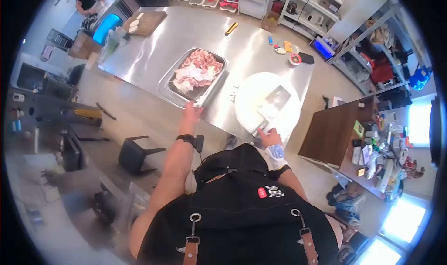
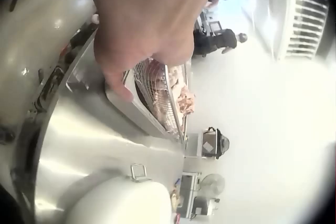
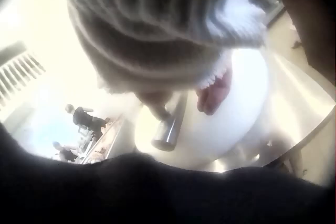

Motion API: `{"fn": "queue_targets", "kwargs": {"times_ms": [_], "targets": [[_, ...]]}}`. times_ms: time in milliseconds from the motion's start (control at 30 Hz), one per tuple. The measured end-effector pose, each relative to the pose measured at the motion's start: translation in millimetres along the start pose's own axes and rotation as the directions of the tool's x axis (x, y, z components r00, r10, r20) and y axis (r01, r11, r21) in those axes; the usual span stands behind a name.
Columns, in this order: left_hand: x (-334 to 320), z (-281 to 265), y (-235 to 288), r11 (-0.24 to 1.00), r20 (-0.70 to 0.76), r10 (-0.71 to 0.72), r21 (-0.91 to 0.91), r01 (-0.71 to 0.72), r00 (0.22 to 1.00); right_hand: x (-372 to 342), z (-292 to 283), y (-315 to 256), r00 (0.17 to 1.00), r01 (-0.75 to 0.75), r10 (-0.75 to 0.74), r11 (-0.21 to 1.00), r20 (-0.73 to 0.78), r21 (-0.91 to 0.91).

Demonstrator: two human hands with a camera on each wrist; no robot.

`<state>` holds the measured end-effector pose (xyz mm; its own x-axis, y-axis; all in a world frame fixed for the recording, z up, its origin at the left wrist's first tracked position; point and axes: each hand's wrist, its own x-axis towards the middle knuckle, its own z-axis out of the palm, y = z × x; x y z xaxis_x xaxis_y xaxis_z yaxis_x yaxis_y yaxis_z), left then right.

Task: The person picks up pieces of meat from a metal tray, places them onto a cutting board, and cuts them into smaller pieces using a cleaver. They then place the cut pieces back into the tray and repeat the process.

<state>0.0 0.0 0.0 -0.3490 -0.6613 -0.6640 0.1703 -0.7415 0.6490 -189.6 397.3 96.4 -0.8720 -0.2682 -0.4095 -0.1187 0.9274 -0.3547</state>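
A metal tray (image 1: pixel 164 89) of raw meat (image 1: pixel 200 64) rests on the steel table. My left hand (image 1: pixel 190 112) grips the near corner of its rim, thumb outside. In the left wrist view, a wire rack (image 2: pixel 167 109) stands tilted in the tray beside the meat, near my fingers. A cleaver (image 1: pixel 277 99) with a broad shiny blade lies on a thick round white cutting board (image 1: pixel 244 90). My right hand (image 1: pixel 271 137) holds the cleaver near its handle. In the right wrist view, the rounded metal handle (image 3: pixel 168 134) sticks out between thumb and fingers; the sleeve hides the rest.
A wooden board (image 1: pixel 151 21) with pale round pieces lies at the table's far left. A yellow cutter (image 1: pixel 231 28), a small red-rimmed bowl (image 1: pixel 295 59) and a black phone-like object (image 1: pixel 306 58) lie farther back. A black stool (image 1: pixel 135 154) stands at left behind me.
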Motion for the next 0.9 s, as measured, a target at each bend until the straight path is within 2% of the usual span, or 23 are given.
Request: {"fn": "queue_targets", "kwargs": {"times_ms": [67,100,133,167,200,267,300,367,433,467,533,567,600,633,700,733,767,800,867,900], "targets": [[37.6,-36.7,-45.0,0.999,0.142,-0.024,-0.033,0.028,0.99,-6.9,-16.4,9.5,0.995,-0.015,0.011,0.999,-0.101,-0.045],[25.1,-107.4,38.1,0.992,0.063,0.006,0.128,-0.014,0.998,-24.0,32.3,-35.5,0.999,-0.032,0.031,0.999,0.041,0.026],[32.0,-112.2,73.1,0.979,0.095,0.032,0.197,-0.05,0.995,-5.9,41.3,-51.5,0.998,-0.036,0.033,0.998,0.05,0.048],[30.5,-109.8,69.5,0.97,0.123,0.013,0.239,-0.042,0.992,5.4,33.9,-41.7,0.997,-0.059,0.058,0.998,0.057,0.021],[32.4,-79.2,54.8,0.976,0.128,0.007,0.214,-0.034,0.992,27.3,4.6,-31.0,0.996,-0.092,0.091,0.995,-0.017,-0.027],[5.5,-75.6,93.1,0.973,0.065,0.02,0.228,-0.035,0.998,26.4,-4.3,-26.3,0.988,-0.155,0.155,0.988,0.02,-0.015],[1.5,-75.7,116.0,0.95,0.035,0.026,0.31,-0.036,0.999,31.3,-6.2,-26.5,0.985,-0.171,0.171,0.985,0.034,-0.003],[10.3,-79.1,155.4,0.882,-0.008,0.043,0.47,-0.034,0.999,45.3,12.8,-7.2,0.986,-0.169,0.169,0.984,0.0,0.064],[39.3,-90.3,187.7,0.868,0.019,0.059,0.492,-0.061,0.998,57.9,32.6,18.7,0.985,-0.161,0.168,0.979,-0.049,0.124],[57.4,-92.4,201.7,0.861,0.031,0.069,0.503,-0.075,0.997,70.2,35.4,34.9,0.975,-0.222,0.212,0.914,0.066,0.34],[89.6,-89.6,226.4,0.892,0.017,0.052,0.448,-0.054,0.999,87.4,40.8,62.2,0.927,-0.372,0.218,0.636,0.304,0.676],[100.2,-90.6,236.7,0.906,0.003,0.04,0.421,-0.037,0.999,82.2,29.1,56.3,0.898,-0.44,0.198,0.459,0.393,0.772],[97.3,-83.6,249.3,0.87,0.029,0.046,0.49,-0.055,0.999,66.5,9.4,33.7,0.888,-0.458,0.245,0.401,0.389,0.793],[98.9,-81.7,264.2,0.732,-0.039,0.156,0.676,-0.089,0.987,50.0,-1.4,11.1,0.876,-0.47,0.293,0.341,0.383,0.814],[114.9,-67.2,290.4,0.35,-0.047,0.396,0.931,-0.103,0.917,33.8,1.1,10.0,0.899,-0.424,0.248,0.285,0.361,0.86],[120.2,-60.2,299.7,0.129,0.119,0.596,0.962,-0.241,0.794,26.6,0.7,11.2,0.912,-0.395,0.229,0.258,0.341,0.882],[122.8,-56.6,306.3,-0.11,0.3,0.729,0.939,-0.326,0.616,15.3,6.2,9.3,0.916,-0.369,0.275,0.287,0.293,0.884],[127.8,-49.3,311.7,-0.348,0.476,0.786,0.868,-0.353,0.395,4.4,13.9,5.3,0.917,-0.342,0.317,0.321,0.24,0.883],[127.7,-9.7,321.6,-0.236,0.561,0.588,0.808,-0.54,0.583,-13.2,18.0,-10.8,0.915,-0.295,0.377,0.379,0.144,0.877],[125.9,4.7,318.5,-0.157,0.6,0.466,0.779,-0.607,0.65,-19.3,20.3,-16.1,0.91,-0.279,0.403,0.412,0.101,0.867]]}}
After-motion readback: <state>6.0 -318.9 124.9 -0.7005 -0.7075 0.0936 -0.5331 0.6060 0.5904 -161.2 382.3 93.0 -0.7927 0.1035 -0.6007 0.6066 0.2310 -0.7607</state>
